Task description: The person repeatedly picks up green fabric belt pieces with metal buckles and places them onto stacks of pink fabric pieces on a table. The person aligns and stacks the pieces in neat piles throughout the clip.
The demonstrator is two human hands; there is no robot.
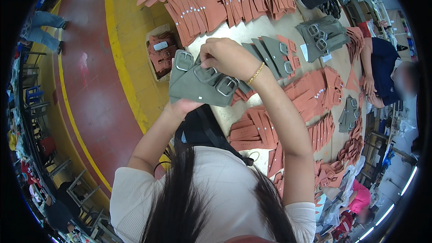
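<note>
Several flat grey-green strap pieces (pixel 191 85) with silver buckles are held up in front of me, left of the table's near end. My left hand (pixel 183 106) grips them from below, its fingers mostly hidden behind the material. Over the top edge, my right hand (pixel 227 58) has its fingers bent and pinched at the strap by the middle buckle (pixel 207 74). Another buckle (pixel 183 60) shows at the upper left, and a third buckle (pixel 226 85) at the lower right. A gold bracelet (pixel 255 73) circles my right wrist.
Rows of orange-brown pieces (pixel 198 11) cover the pale table (pixel 216 36). More grey-green buckled pieces (pixel 321 36) lie farther right. A box (pixel 157 74) of brown buckled pieces stands beside the table. Across it sits a person in dark clothing (pixel 382 63). A yellow-lined walkway (pixel 94 63) runs at left.
</note>
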